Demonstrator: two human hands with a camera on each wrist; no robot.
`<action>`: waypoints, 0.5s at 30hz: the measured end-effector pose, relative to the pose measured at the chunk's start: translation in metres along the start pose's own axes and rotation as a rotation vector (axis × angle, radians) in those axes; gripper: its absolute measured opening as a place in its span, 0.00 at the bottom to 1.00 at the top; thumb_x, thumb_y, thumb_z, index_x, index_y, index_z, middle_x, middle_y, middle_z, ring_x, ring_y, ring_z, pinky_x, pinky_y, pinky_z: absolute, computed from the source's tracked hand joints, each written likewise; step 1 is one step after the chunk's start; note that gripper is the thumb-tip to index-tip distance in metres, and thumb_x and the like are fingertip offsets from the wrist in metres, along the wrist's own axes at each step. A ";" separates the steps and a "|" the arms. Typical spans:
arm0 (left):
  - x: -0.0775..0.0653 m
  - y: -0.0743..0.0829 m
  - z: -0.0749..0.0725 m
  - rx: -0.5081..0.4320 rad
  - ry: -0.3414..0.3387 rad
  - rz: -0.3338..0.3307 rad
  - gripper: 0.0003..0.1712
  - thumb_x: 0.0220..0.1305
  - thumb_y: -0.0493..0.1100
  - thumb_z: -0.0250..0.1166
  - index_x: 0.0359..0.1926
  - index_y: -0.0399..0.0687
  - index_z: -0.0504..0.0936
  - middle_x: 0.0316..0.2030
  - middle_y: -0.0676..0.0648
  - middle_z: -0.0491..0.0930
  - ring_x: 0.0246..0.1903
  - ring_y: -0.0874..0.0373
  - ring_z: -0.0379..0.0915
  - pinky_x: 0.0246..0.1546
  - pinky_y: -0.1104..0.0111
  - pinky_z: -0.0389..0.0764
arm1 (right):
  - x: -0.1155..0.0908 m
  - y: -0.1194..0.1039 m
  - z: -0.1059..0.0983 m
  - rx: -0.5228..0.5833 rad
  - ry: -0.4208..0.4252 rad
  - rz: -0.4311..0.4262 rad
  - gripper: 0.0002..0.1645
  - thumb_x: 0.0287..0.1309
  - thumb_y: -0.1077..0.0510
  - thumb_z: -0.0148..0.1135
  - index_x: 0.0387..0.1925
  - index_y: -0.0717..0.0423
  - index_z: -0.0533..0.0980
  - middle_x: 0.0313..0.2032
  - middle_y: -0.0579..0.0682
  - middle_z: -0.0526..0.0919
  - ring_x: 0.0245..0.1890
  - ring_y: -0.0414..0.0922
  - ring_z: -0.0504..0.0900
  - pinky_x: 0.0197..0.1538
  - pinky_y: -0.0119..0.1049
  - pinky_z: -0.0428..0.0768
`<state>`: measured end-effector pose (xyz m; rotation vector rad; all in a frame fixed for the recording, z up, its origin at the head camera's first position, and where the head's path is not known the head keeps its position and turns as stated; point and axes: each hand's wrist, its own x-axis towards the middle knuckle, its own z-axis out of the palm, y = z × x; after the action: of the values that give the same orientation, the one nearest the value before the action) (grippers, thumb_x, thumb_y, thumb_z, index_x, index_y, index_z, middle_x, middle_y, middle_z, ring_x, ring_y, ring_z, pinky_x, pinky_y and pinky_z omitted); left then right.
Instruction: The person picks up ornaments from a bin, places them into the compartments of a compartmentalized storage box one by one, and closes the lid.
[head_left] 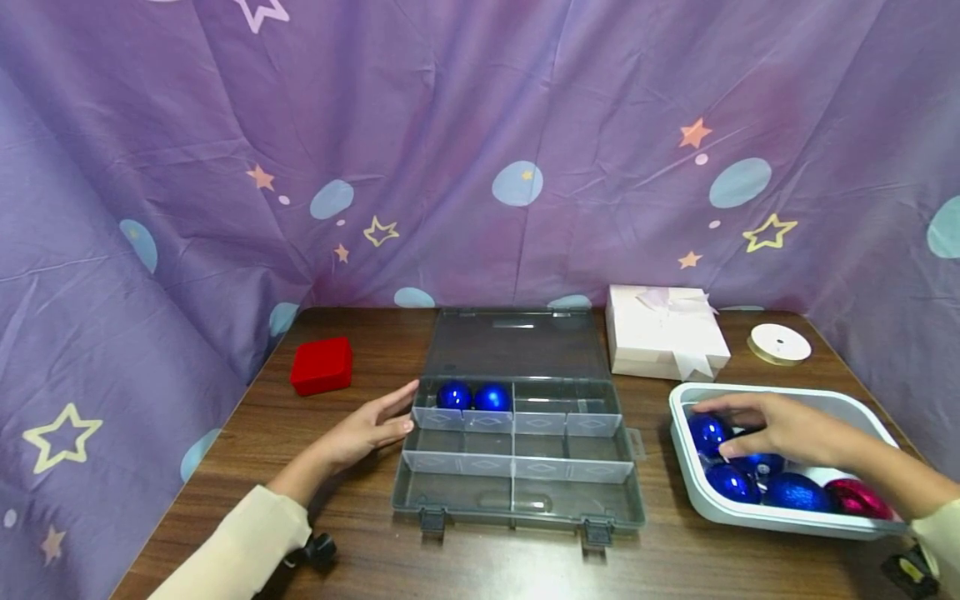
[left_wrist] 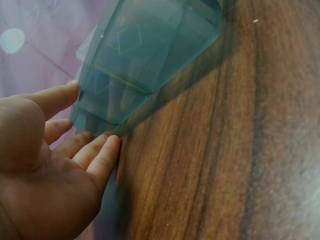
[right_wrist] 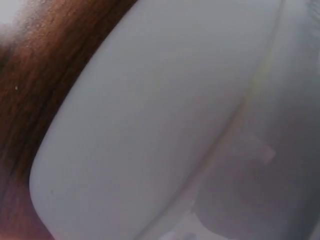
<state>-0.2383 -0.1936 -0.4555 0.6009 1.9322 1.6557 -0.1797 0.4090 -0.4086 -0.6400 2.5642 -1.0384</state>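
Note:
A clear grey compartment organizer [head_left: 513, 492] lies with its lid raised back, two shiny blue Christmas balls [head_left: 454, 396] in its back left compartment. My left hand [head_left: 365, 432] touches the organizer's left side with extended fingertips; the left wrist view shows those fingers [left_wrist: 102, 162] against the clear plastic [left_wrist: 145, 45]. Inside the white bin [head_left: 682, 467] at the right, my right hand [head_left: 787, 427] holds a blue Christmas ball [head_left: 707, 435] between thumb and fingers. More blue balls [head_left: 731, 483] and a red one [head_left: 858, 497] lie below it. Only the bin's wall [right_wrist: 125, 110] fills the right wrist view.
Behind the bin stand a white gift box [head_left: 660, 333] with a ribbon bow and a white ribbon spool [head_left: 778, 343]. A red box [head_left: 322, 365] sits at the back left of the wooden table [head_left: 525, 567]. A purple patterned cloth [head_left: 450, 150] hangs behind.

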 end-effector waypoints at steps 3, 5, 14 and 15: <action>0.000 0.000 0.000 -0.001 0.001 -0.003 0.45 0.78 0.39 0.58 0.83 0.40 0.41 0.81 0.32 0.39 0.77 0.33 0.43 0.73 0.50 0.62 | -0.001 -0.002 -0.003 0.003 0.000 -0.007 0.33 0.63 0.58 0.72 0.67 0.64 0.74 0.63 0.70 0.77 0.54 0.23 0.76 0.47 0.25 0.80; 0.000 0.000 0.000 -0.003 0.001 -0.003 0.45 0.78 0.39 0.58 0.83 0.40 0.41 0.81 0.32 0.39 0.77 0.33 0.43 0.73 0.50 0.62 | -0.002 -0.004 -0.005 -0.004 -0.003 -0.003 0.33 0.63 0.57 0.71 0.67 0.63 0.74 0.63 0.70 0.77 0.54 0.23 0.75 0.47 0.24 0.80; 0.001 -0.002 -0.001 -0.015 0.002 -0.004 0.45 0.77 0.39 0.59 0.83 0.40 0.41 0.81 0.32 0.39 0.77 0.34 0.42 0.73 0.51 0.62 | -0.007 -0.005 -0.012 -0.080 0.049 -0.048 0.31 0.64 0.58 0.71 0.67 0.56 0.75 0.63 0.46 0.81 0.55 0.24 0.76 0.48 0.24 0.80; 0.001 -0.002 -0.001 -0.016 0.002 -0.003 0.45 0.77 0.39 0.59 0.83 0.40 0.41 0.81 0.32 0.39 0.77 0.34 0.42 0.73 0.51 0.63 | -0.007 -0.005 -0.013 -0.086 0.060 -0.052 0.31 0.64 0.59 0.71 0.67 0.56 0.76 0.63 0.46 0.81 0.55 0.24 0.76 0.48 0.24 0.80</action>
<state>-0.2393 -0.1942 -0.4577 0.5900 1.9185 1.6684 -0.1775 0.4164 -0.3953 -0.7114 2.6697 -0.9830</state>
